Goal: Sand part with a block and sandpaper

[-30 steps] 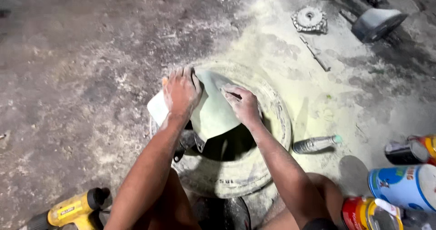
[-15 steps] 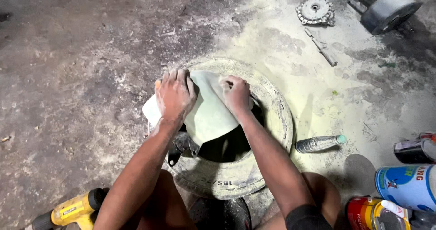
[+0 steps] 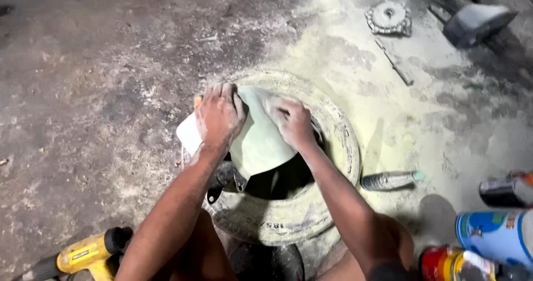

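Pale green panel (image 3: pixel 261 142) pressed by both hands on dusty tyre (image 3: pixel 333 147).

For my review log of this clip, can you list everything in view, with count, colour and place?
tyre: 1, dusty pale, flat on the floor at centre
pale panel: 1, whitish green, lying across the tyre's opening under both hands
power tool: 1, yellow and black, bottom left
plastic bottle: 1, clear with a green cap, lying right of the tyre
cans: several, blue-white, red and dark, bottom right edge
round metal part: 1, grey, top right
thin metal bar: 1, grey, below the round part
grey shell piece: 1, top right corner
floor: concrete, dusted with pale powder
left hand: flat on the panel's left side
right hand: pressing the panel's right side
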